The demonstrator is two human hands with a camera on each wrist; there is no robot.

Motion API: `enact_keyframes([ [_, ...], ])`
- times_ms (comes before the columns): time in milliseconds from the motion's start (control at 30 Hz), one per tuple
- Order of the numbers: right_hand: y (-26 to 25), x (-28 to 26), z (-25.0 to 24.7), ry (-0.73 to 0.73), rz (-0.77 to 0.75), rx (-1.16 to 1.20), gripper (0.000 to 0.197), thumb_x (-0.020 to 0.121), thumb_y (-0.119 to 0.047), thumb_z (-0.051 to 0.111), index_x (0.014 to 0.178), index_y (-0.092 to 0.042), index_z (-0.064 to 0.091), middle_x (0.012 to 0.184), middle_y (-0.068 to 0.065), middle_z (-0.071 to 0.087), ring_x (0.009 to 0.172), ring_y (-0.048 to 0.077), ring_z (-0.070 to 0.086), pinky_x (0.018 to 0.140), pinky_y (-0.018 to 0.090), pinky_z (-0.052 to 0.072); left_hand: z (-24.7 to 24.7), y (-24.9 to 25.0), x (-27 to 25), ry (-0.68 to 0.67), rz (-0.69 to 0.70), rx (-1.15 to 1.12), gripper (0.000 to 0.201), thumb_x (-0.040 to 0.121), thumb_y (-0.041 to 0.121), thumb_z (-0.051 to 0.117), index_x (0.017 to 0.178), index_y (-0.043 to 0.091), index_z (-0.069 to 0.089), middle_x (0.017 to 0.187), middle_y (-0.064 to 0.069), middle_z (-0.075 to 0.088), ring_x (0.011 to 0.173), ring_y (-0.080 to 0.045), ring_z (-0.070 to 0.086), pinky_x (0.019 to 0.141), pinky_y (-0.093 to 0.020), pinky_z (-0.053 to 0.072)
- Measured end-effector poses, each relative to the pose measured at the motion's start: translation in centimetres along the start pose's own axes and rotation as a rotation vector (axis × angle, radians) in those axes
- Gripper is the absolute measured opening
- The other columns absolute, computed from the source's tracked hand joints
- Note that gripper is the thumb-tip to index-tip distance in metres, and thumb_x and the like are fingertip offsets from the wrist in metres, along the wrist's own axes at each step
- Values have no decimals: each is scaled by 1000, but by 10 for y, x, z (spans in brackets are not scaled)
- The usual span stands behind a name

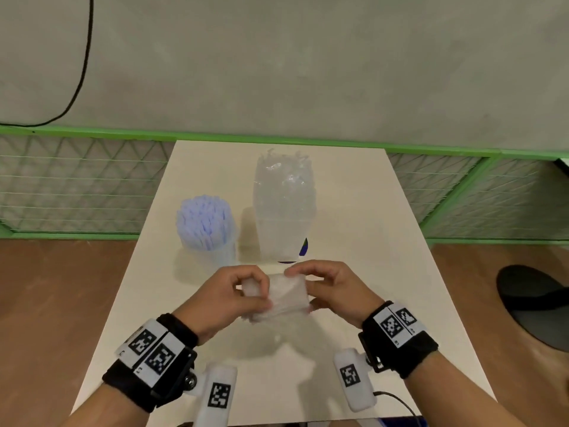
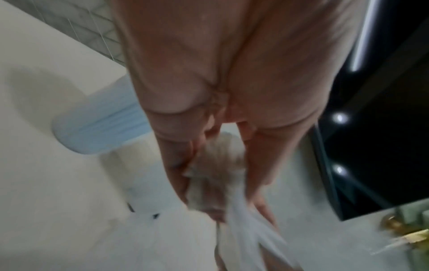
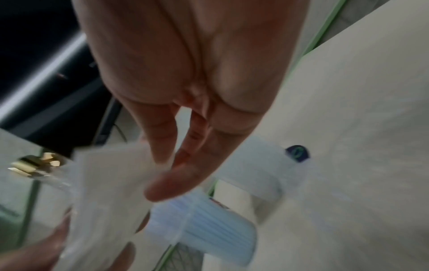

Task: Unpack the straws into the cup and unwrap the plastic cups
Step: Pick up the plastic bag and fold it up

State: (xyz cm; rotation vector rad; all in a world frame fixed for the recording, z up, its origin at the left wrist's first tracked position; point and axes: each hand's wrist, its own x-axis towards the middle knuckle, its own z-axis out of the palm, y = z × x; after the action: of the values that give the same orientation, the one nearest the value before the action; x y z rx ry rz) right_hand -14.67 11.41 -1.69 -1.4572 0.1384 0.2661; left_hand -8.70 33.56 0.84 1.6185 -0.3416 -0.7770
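Low over the white table [image 1: 385, 272], both hands hold an empty clear plastic wrapper [image 1: 286, 295] between them. My left hand [image 1: 251, 289] bunches the wrapper's left end in curled fingers; in the left wrist view that hand [image 2: 209, 183] grips the crumpled film [image 2: 220, 174]. My right hand [image 1: 303, 289] pinches the right end between thumb and fingers, as the right wrist view [image 3: 162, 170] also shows on the wrapper [image 3: 104, 183]. Behind the hands stands a clear cup full of pale blue straws [image 1: 206, 229] [image 2: 99, 128] [image 3: 202, 223]. Right of it a tall stack of plastic cups [image 1: 284, 211] [image 3: 262, 165] stands upright inside its clear wrap.
A green mesh fence [image 1: 77, 186] runs behind the table's far edge. A black rounded object [image 1: 535, 303] lies on the wooden floor to the right. A blue label [image 3: 298, 153] shows at the base of the cup stack.
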Motion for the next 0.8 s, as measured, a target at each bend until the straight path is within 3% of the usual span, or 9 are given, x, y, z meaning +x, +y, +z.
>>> enact_keyframes([
  [67, 21, 0, -11, 41, 86, -83, 35, 85, 13, 58, 103, -15, 69, 98, 5, 65, 74, 21, 63, 69, 36, 58, -6, -14, -1, 82, -32, 89, 19, 68, 3, 73, 58, 18, 68, 62, 1, 62, 57, -16, 52, 52, -17, 41],
  [167, 58, -2, -26, 89, 178, -643, 25, 77, -9, 72, 95, -23, 61, 91, -5, 61, 69, 11, 56, 78, 40, 56, -15, -42, -2, 239, -107, 206, 17, 69, 11, 76, 58, 24, 75, 69, 2, 69, 59, -12, 58, 53, -17, 42],
  [300, 109, -12, -25, -105, 433, -1210, 62, 66, -53, 78, 114, -27, 47, 113, -4, 51, 101, 21, 52, 86, 37, 47, -14, -72, -2, 365, -190, 374, 35, 85, -5, 64, 74, 25, 79, 90, -1, 65, 82, -8, 61, 62, -13, 43],
  [367, 124, -14, -24, -92, 440, -1313, 57, 73, -51, 72, 117, -25, 47, 117, -2, 50, 107, 24, 52, 88, 38, 47, -12, -82, -3, 372, -216, 452, 41, 89, -6, 58, 74, 27, 77, 89, -3, 59, 83, -11, 57, 68, -19, 41],
  [433, 127, -12, -27, -32, 387, -1327, 30, 87, -38, 60, 112, -22, 55, 115, 1, 55, 107, 26, 56, 87, 37, 48, -13, -89, -5, 376, -239, 515, 44, 92, -5, 56, 74, 30, 76, 87, -5, 53, 82, -18, 55, 71, -25, 38],
  [500, 118, -9, -34, 19, 347, -1255, 18, 94, -29, 51, 105, -20, 61, 108, 3, 63, 100, 27, 60, 83, 34, 49, -18, -94, -7, 399, -249, 549, 41, 94, -2, 54, 79, 31, 74, 87, -4, 48, 83, -22, 53, 68, -22, 35],
  [567, 97, -8, -41, 49, 283, -993, 11, 94, -24, 51, 97, -25, 61, 96, 0, 68, 87, 25, 65, 78, 33, 51, -24, -96, -9, 430, -251, 508, 33, 94, 2, 57, 84, 29, 72, 93, -6, 47, 83, -23, 55, 66, -18, 36],
  [667, 50, -12, -40, 13, 139, -526, 21, 91, -8, 53, 98, -27, 59, 77, -6, 65, 66, 20, 67, 67, 30, 53, -28, -90, -9, 462, -257, 386, 14, 89, 16, 71, 98, 25, 74, 102, -3, 45, 98, -25, 56, 82, -24, 39],
  [800, -2, -19, -26, -83, 73, 6, 16, 80, -6, 54, 92, -16, 56, 73, 8, 54, 60, 27, 59, 63, 34, 46, -33, -70, -5, 432, -250, 135, 45, 67, 58, 79, 106, 37, 70, 117, 4, 43, 110, -14, 53, 97, -32, 40],
])
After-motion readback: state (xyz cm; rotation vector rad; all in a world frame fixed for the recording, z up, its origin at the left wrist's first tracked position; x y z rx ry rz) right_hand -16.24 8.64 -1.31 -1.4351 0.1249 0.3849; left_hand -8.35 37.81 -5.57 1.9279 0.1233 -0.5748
